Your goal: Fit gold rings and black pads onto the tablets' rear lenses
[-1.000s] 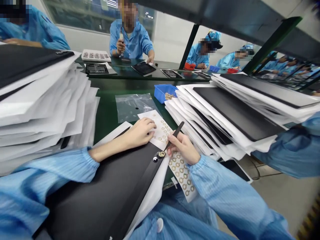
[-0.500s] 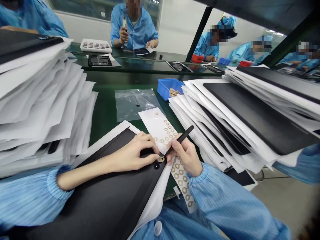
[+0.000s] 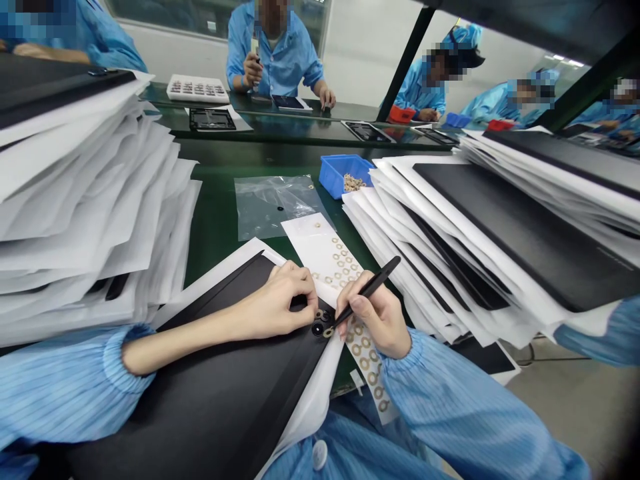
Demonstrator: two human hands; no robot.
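A black flat panel (image 3: 215, 393), like a tablet back cover, lies on white sheeting before me. Near its right corner are round black lens-like parts (image 3: 317, 329) and a small tan ring (image 3: 328, 333). My left hand (image 3: 285, 300) rests on the panel, thumb and forefinger closed together beside these parts; what they pinch, if anything, is hidden. Black tweezers (image 3: 375, 283) are gripped in my right hand (image 3: 377, 317), their tips down by the tan ring and partly hidden by my fingers. Under and beside that hand runs a white sheet of tan ring stickers (image 3: 305, 233).
Stacks of panels with white sheets stand left (image 3: 90, 220) and right (image 3: 515, 233). Behind the sticker sheet are a clear plastic bag (image 3: 260, 223) and a blue bin (image 3: 333, 177) of small tan pieces. Across the bench, co-workers in blue sit near a white tray (image 3: 197, 89).
The tan ring near my left fingertips now shows beside the lens part, closer to the right hand. The tweezers tilt lower. The view has shifted slightly; a co-worker's hand moved rightward.
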